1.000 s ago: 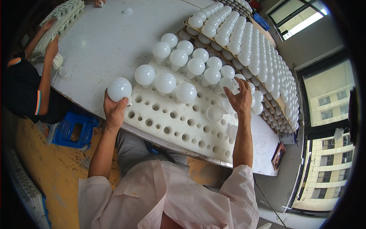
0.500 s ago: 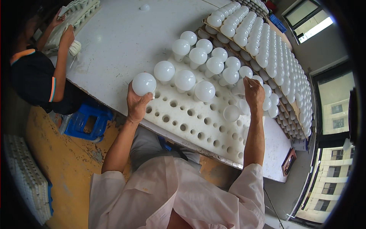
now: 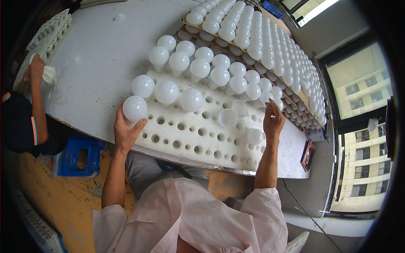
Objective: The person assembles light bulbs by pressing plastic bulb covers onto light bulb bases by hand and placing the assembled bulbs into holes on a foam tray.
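White round light bulbs stand upright in rows of holes in a white foam tray (image 3: 185,133). My left hand (image 3: 126,133) is closed around a light bulb (image 3: 135,108) at the tray's near left corner, thumb out to the right. Over the right side of the tray is my right hand (image 3: 274,121), fingers stretched forward and a little apart. Its fingertips are beside a bulb (image 3: 265,97) at the right end of a row; whether they touch it is hard to tell. Loose white globes (image 3: 228,118) rest on the tray, one (image 3: 255,136) just left of my right wrist.
Stacked layers of bulbs (image 3: 253,46) fill the table's far right. At the left a person's hand (image 3: 37,67) holds something white near foam trays (image 3: 52,31). A blue stool (image 3: 80,158) stands below. A small brown frame (image 3: 308,155) lies by the right table edge.
My view has turned, shifting the scene leftward. My right hand has let go of the bulb it was pinching, which now stands in the row. My left hand stays on its bulb.
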The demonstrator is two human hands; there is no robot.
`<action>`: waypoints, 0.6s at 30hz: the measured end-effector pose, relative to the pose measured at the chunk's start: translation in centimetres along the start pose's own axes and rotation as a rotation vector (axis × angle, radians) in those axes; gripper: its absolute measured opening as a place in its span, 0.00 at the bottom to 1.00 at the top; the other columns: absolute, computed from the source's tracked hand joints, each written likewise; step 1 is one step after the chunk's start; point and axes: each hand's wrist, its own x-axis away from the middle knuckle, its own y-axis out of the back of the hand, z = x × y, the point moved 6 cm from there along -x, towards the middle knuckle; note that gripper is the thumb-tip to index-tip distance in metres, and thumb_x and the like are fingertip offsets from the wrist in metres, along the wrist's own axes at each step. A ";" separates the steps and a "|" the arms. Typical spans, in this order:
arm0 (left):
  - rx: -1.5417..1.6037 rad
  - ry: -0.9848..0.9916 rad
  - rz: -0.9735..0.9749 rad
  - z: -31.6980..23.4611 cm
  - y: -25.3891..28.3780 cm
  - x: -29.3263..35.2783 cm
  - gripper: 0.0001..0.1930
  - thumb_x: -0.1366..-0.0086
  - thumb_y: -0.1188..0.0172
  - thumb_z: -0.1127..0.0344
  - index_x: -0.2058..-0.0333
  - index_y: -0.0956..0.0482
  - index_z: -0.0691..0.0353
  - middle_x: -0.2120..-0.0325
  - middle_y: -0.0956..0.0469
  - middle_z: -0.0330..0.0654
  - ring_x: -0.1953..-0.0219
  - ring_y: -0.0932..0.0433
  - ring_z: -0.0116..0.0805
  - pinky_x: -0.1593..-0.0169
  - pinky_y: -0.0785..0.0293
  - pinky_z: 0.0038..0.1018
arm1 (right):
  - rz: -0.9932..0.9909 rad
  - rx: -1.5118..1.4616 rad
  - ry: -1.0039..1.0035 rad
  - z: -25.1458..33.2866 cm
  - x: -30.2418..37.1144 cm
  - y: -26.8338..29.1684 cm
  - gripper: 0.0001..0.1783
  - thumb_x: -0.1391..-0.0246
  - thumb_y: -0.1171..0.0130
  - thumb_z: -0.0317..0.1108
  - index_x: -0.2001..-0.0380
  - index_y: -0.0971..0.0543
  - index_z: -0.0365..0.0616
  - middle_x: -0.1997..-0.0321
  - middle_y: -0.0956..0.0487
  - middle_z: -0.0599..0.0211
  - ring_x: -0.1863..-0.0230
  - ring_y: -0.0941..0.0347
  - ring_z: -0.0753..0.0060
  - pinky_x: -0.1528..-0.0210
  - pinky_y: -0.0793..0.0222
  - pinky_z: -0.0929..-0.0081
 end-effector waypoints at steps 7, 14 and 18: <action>-0.324 -0.008 -0.058 2.5 1.5 4.1 0.39 0.43 0.37 0.57 0.39 0.43 0.71 0.44 0.34 0.60 0.43 0.33 0.50 0.41 0.37 0.37 | -0.019 0.115 -0.283 -4.8 9.9 4.2 0.26 0.49 0.36 0.36 0.47 0.26 0.41 0.49 0.23 0.55 0.47 0.29 0.58 0.45 0.33 0.64; -0.209 0.006 -0.143 4.9 1.0 4.3 0.33 0.40 0.41 0.57 0.43 0.38 0.76 0.50 0.30 0.59 0.49 0.29 0.46 0.46 0.33 0.34 | 0.183 -0.432 -0.814 -9.1 15.7 3.5 0.34 0.40 0.45 0.51 0.39 0.35 0.36 0.48 0.24 0.53 0.48 0.29 0.66 0.48 0.34 0.72; -0.228 -0.016 -0.152 4.5 0.8 4.0 0.29 0.40 0.42 0.61 0.46 0.36 0.76 0.54 0.28 0.55 0.54 0.27 0.42 0.49 0.32 0.32 | 0.198 -0.376 -0.805 -9.5 15.7 3.2 0.35 0.40 0.46 0.53 0.41 0.34 0.35 0.58 0.22 0.59 0.58 0.28 0.72 0.56 0.33 0.74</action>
